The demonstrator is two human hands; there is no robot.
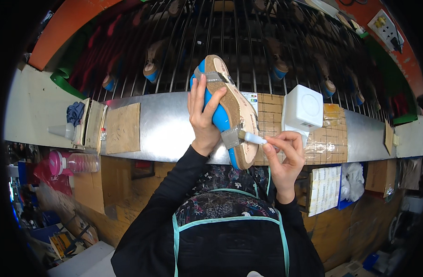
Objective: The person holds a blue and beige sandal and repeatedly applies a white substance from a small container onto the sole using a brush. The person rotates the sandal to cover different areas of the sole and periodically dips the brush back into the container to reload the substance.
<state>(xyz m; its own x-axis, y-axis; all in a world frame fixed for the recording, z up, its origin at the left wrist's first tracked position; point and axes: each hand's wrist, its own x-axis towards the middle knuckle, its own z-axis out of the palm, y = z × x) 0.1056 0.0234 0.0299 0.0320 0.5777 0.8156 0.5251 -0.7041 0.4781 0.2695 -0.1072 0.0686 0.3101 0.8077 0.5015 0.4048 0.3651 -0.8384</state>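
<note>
In front of me I hold a shoe [233,99] up on its blue last [222,119], its tan underside turned to the right. It has a brown cork-like edge and silvery-grey straps folded over at both ends. My left hand [204,124] wraps round the blue last from the left, fingers lying against the cork edge. Pinched in my right hand [289,159] is a small brush [254,138] with a white handle. The brush's bristle end meets the underside beside the nearer strap [231,137]. Just behind my right hand stands a white box-shaped container [304,107].
A metal bench [167,115] runs across, with cardboard [329,147] under the container and a brown board [123,129] at left. Beyond it, a rack of metal bars [248,69] carries several similar shoes. A pink-lidded bottle [79,163] lies at left.
</note>
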